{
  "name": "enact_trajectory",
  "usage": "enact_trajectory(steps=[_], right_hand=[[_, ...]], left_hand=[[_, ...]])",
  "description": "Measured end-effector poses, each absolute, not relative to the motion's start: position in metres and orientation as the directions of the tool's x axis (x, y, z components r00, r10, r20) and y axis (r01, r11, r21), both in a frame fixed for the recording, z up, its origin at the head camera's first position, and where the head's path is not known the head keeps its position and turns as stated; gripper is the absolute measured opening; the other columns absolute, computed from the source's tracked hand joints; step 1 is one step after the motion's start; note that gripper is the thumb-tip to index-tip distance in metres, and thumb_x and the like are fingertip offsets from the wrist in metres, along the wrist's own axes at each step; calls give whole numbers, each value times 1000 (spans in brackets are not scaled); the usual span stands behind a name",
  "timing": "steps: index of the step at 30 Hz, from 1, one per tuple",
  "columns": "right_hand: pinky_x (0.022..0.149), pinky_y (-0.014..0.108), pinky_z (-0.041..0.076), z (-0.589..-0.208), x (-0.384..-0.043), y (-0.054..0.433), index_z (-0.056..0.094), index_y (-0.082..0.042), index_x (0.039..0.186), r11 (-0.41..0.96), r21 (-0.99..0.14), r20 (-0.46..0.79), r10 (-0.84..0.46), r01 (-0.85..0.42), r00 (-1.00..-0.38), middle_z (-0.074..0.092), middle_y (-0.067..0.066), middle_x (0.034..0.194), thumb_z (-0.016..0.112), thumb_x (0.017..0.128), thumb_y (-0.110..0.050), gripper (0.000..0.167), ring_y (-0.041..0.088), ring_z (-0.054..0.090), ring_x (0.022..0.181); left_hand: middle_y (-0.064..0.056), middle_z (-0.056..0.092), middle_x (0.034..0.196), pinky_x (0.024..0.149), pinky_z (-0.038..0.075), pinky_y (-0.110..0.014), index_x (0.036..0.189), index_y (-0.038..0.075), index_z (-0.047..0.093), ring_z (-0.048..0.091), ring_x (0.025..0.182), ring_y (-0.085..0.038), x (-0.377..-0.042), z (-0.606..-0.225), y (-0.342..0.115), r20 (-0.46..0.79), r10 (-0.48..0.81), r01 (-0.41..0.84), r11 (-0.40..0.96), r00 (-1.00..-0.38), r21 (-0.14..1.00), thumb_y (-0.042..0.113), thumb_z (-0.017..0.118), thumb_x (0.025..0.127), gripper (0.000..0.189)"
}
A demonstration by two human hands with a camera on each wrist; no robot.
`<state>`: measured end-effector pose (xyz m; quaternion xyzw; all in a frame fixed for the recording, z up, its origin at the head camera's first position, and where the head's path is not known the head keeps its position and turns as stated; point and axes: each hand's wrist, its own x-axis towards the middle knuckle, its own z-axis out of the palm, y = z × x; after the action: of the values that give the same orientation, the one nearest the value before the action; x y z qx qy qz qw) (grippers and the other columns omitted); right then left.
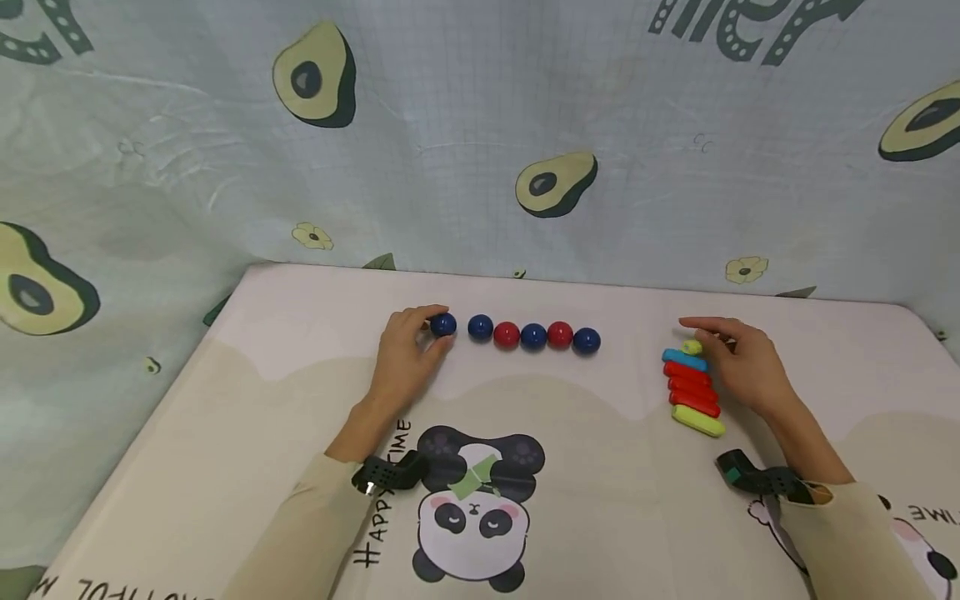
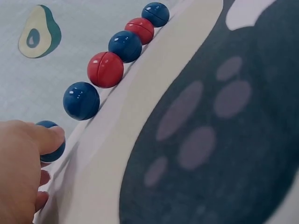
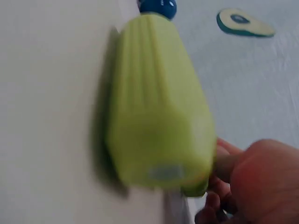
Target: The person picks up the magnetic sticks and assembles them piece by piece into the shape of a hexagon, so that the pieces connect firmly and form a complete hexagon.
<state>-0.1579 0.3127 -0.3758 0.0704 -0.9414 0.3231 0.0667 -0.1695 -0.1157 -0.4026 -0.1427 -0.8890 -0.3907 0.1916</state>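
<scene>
My left hand (image 1: 405, 350) pinches a dark blue ball (image 1: 443, 325) between thumb and fingers, at the left end of a row of glossy balls. A small gap separates it from the nearest blue ball (image 1: 481, 327). Further right, red balls (image 1: 507, 335) and blue balls alternate, nearly touching. My right hand (image 1: 738, 362) holds a small yellow-green stick (image 1: 692, 347) at the far end of a column of short coloured sticks; its fingers partly cover that stick. Below it lie a blue stick (image 1: 684, 360), several red sticks (image 1: 690, 389) and a ribbed yellow-green stick (image 1: 698, 421), large in the right wrist view.
The pale tablecloth (image 1: 600, 500) has a printed panda and lettering between the forearms. Behind the table's far edge hangs a light sheet (image 1: 450, 167) printed with avocados. A dark camera strap (image 1: 390, 472) sits on each wrist.
</scene>
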Motion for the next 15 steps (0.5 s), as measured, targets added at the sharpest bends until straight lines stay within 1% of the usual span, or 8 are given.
enact_trajectory(steps=[2, 3, 4, 6, 8, 11, 15], right_hand=[[64, 28, 37, -375, -158, 317, 58, -5, 130, 783, -591, 161, -124, -196, -979, 56, 19, 110, 45, 102, -24, 36, 30, 50, 87], [70, 28, 38, -375, -158, 319, 56, -4, 131, 781, -590, 151, -144, -206, -978, 55, 20, 118, 45, 102, -23, 36, 33, 48, 97], [74, 28, 38, -375, -159, 321, 56, -4, 131, 778, -592, 143, -156, -211, -977, 54, 21, 123, 45, 103, -23, 36, 35, 48, 103], [79, 28, 38, -375, -159, 324, 56, -4, 131, 777, -591, 137, -166, -215, -977, 54, 21, 126, 46, 102, -23, 36, 37, 48, 108], [76, 30, 41, -376, -160, 324, 57, -5, 130, 782, -584, 138, -168, -218, -976, 55, 21, 125, 47, 102, -24, 36, 36, 50, 105], [65, 32, 43, -376, -162, 320, 59, -6, 128, 792, -578, 145, -139, -198, -980, 58, 19, 116, 52, 99, -28, 37, 31, 50, 95], [52, 29, 39, -376, -162, 313, 60, -6, 125, 816, -562, 119, -85, -137, -989, 57, 15, 101, 60, 95, -32, 40, 26, 46, 83]], left_hand=[[-13, 63, 101, 83, 39, -43, 118, 5, 63, 51, 95, -28, -170, -403, -116, 452, 91, 397, 648, -888, 650, 6, 75, 82, 38], [-13, 63, 101, 83, 39, -43, 118, 5, 63, 51, 95, -28, -171, -403, -116, 450, 86, 394, 646, -889, 654, 6, 75, 82, 38], [-13, 63, 101, 83, 39, -43, 118, 5, 63, 51, 94, -28, -171, -402, -116, 448, 85, 392, 643, -890, 658, 6, 75, 82, 37], [-13, 63, 101, 84, 39, -43, 118, 5, 64, 51, 95, -28, -171, -402, -116, 441, 84, 388, 640, -894, 663, 5, 75, 82, 37], [-13, 63, 101, 84, 39, -43, 118, 5, 64, 52, 95, -28, -171, -402, -116, 435, 83, 383, 640, -897, 666, 5, 74, 82, 37], [-13, 64, 102, 83, 39, -42, 118, 5, 64, 52, 94, -28, -171, -402, -116, 434, 86, 384, 640, -897, 666, 6, 74, 83, 37], [-13, 64, 101, 83, 40, -41, 117, 4, 64, 52, 93, -27, -172, -404, -115, 431, 86, 382, 637, -898, 669, 5, 75, 82, 37]])
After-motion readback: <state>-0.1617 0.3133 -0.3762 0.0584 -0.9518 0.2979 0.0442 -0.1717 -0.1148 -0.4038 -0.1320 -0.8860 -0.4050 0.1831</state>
